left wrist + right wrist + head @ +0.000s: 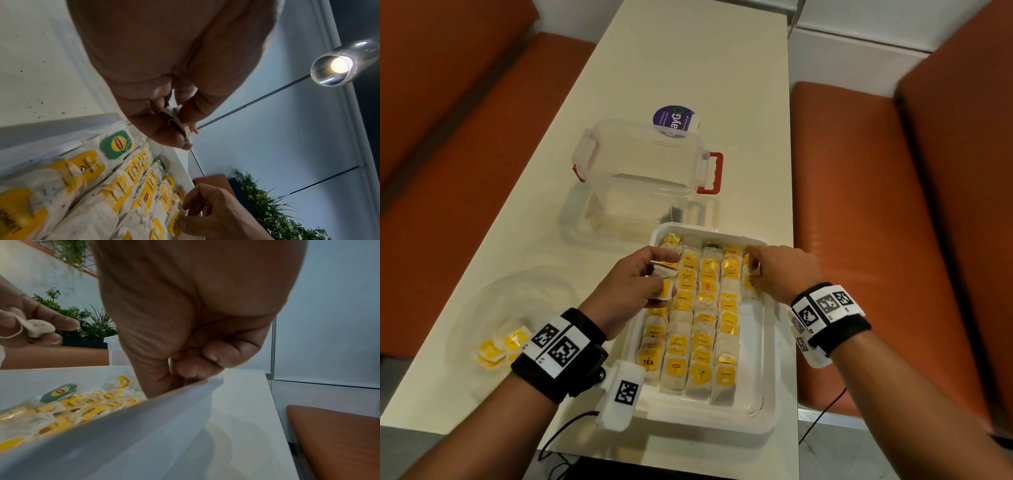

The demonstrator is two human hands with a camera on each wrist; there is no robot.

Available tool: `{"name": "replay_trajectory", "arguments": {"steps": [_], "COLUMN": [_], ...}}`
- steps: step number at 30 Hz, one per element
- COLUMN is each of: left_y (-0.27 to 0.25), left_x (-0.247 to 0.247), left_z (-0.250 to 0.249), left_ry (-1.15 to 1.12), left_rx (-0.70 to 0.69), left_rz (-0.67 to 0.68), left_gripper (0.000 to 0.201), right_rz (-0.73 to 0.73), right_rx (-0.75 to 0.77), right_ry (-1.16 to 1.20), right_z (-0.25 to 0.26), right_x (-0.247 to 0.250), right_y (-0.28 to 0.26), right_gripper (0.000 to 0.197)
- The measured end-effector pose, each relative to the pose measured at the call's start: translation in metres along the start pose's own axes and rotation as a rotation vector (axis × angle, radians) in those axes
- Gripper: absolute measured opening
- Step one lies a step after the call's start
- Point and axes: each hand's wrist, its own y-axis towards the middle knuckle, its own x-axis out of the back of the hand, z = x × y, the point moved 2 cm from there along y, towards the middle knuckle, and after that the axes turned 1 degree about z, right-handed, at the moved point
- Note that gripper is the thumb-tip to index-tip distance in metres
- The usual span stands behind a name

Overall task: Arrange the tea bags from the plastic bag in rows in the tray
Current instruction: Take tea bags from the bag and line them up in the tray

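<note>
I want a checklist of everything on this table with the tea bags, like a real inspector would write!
Surface: cream table, speckled.
Job's things: white tray holds four full rows of tea bags, a fifth begun on the right; a few tea bags in the plastic bag at left.
Clutter: clear tub with red handles; purple sticker.
Grippers: left hand holds a bunch of tea bags; right hand pinches one at the fifth row.
Cables: black cable off the table edge.
Surroundings: orange benches, plants, lamp.
</note>
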Motion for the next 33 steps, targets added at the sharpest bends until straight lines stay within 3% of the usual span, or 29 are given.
{"name": "replay_trajectory", "arguments": {"steps": [14, 19, 25, 33], "left_y": [0.003, 0.007, 0.011, 0.007], "left_x": [-0.004, -0.006, -0.016, -0.032], "left_z": [0.001, 0.002, -0.005, -0.007], "left_ry": [-0.092, -0.226, -0.438, -0.506], "left_rx": [-0.007, 0.028, -0.029, -0.086], "left_rz": [0.049, 0.033, -0.004, -0.023], "left_gripper": [0.038, 0.036, 0.037, 0.04], "right_rz": [-0.061, -0.05, 0.125, 0.107], "right_rx": [-0.033, 0.002, 0.066, -0.007], "right_ry": [0.088, 0.43, 1.025, 1.306], "right_z": [0.004, 0.025, 0.068, 0.077], "right_x": [0.002, 0.018, 0.027, 0.029], "right_y": [-0.005, -0.024, -0.045, -0.052], "right_gripper": [0.013, 0.023, 0.032, 0.025]}}
